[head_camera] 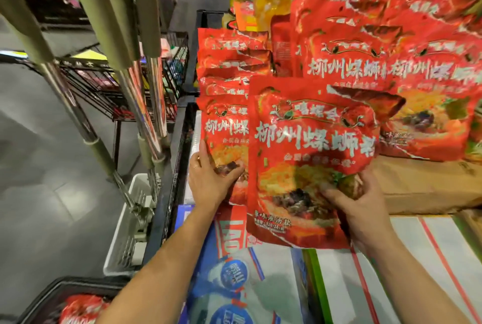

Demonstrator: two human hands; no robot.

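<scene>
The right hand (357,201) grips the packet (310,156) at its lower right corner, thumb curled across the front, fingers hidden behind. The packet stands upright, tilted slightly, above and to the left of that hand. The left hand (208,180) holds the front packet (224,135) of the left row by its lower left edge, thumb pressed on its face. Both packets overlap at their sides. A black basket (52,295) at lower left contains one red pack (80,308). Yellow jars (276,2) stand behind the rows.
</scene>
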